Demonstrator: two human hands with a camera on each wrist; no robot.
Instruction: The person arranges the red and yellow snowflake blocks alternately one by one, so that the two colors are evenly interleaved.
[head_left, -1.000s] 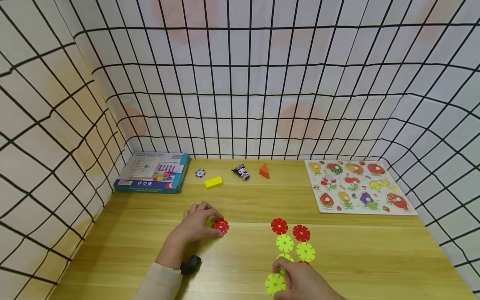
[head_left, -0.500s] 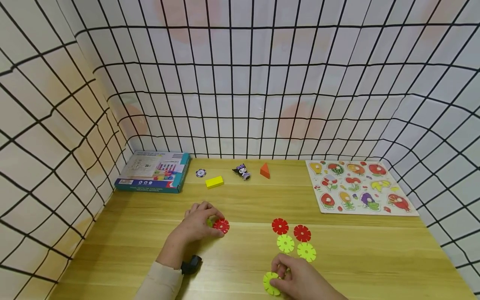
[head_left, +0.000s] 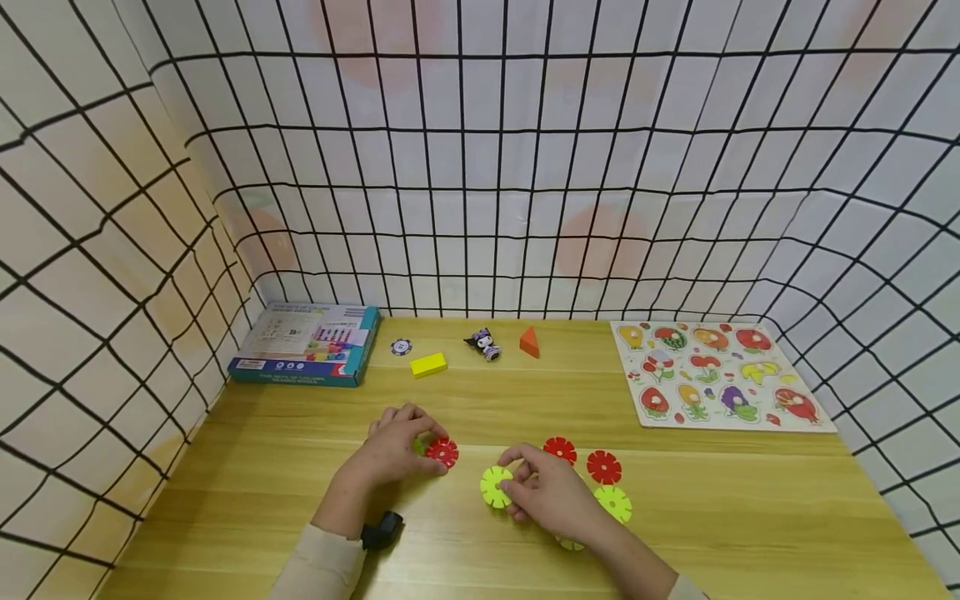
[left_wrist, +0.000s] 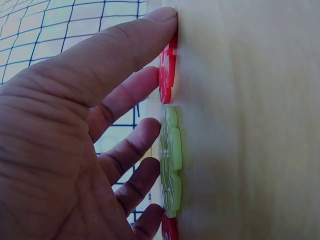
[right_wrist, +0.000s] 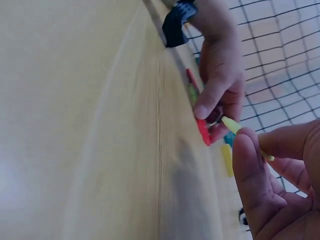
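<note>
My left hand lies low over a row of notched plastic snowflake discs. Its thumb and index fingertips are at the edges of a red snowflake disc, while other fingertips touch a green snowflake disc; part of another red snowflake disc shows below. Between thumb and fingers, my right hand pinches a yellow snowflake disc, tilted up, to the right of that row. Beside and partly behind the right hand lie loose discs: a red one, another red one and a yellow one.
Along the back stand a flat teal box, a poker chip, a yellow block, a small figurine and an orange triangular block. A fruit puzzle board lies at the back right. Black wire grid encloses the table.
My right hand has carried the yellow snowflake disc from the front of the loose discs up and leftward, closer to the left hand. The left hand stays where it was.
</note>
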